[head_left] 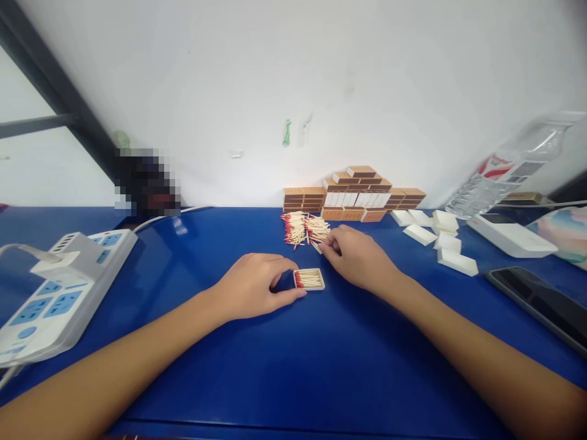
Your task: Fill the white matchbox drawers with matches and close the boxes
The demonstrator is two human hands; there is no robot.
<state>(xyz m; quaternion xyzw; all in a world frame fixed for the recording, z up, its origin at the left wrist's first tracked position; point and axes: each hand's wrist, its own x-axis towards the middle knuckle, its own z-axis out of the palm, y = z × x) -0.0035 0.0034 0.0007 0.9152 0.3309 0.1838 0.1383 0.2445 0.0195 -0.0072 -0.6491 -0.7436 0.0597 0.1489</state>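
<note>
Grip of the left hand: thumb and forefinger part-spread, spanning the left end of a small tray, forefinger at its upper left corner, thumb at its lower edge. Grip of the right hand: fingertips nearly closed at the lower right edge of a loose match pile; whether a match is pinched cannot be told.

Tray location: flat on the worktop, just right of and below the frame's centre, with matches laid lengthwise inside, red heads to the left. Judged light, thin-walled and probably card; likely to slide if nudged and to buckle if squeezed. Best held lightly by the outer walls at one end. Single matches are judged light, stiff and easily snapped; take by the bare stick, clear of the head.

Match pile: directly above the tray. Beyond it, right of upper centre, a stack of matchboxes stands by the wall. Right side: scattered white boxes, a tilted-looking bottle and a phone. Left edge: a power strip.
</note>
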